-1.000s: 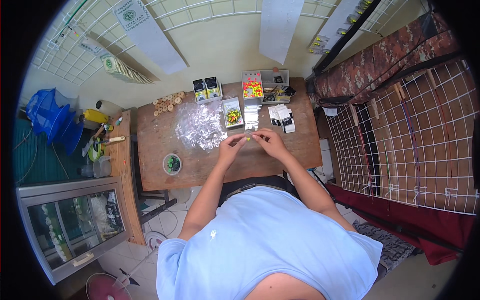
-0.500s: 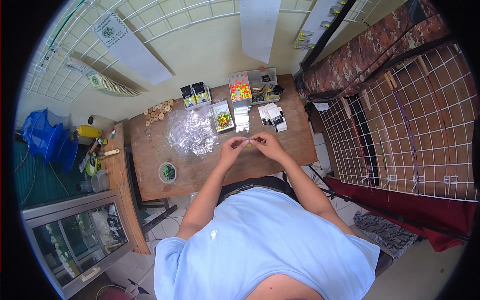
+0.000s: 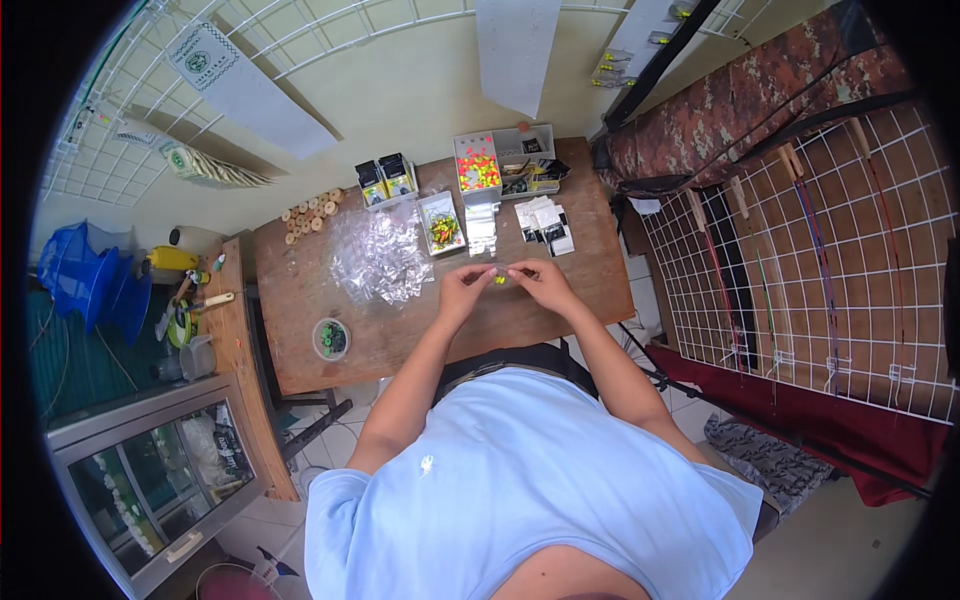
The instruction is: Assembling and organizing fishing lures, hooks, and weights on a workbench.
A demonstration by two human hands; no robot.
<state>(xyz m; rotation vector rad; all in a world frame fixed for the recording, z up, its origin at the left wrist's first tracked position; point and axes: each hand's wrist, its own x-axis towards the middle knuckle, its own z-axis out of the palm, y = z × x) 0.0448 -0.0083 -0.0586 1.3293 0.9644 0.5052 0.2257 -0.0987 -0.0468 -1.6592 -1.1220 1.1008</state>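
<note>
A small bright yellow-green piece shows in the narrow gap between the person's two hands, above the near part of the wooden table. The left hand is at one side of it and the right hand at the other, fingertips facing each other. Both hands have their fingers bent in toward the thumbs, opened only slightly if at all; the tips are too small to tell which hand grips the piece, or whether both do.

Just beyond the hands lie a stack of silvery packets and, to its left, a white tray of yellow, red and green pieces. White cards with black panels lie to the right.

As for labels, the black-and-yellow packets standing in a box at the back of the table bear print too small to make out. On the wall rack, a long white paper strip carries green lettering around a round green emblem, and a fanned bundle of packets bears a similar green mark. The light-blue shirt has a small white emblem on it.
</note>
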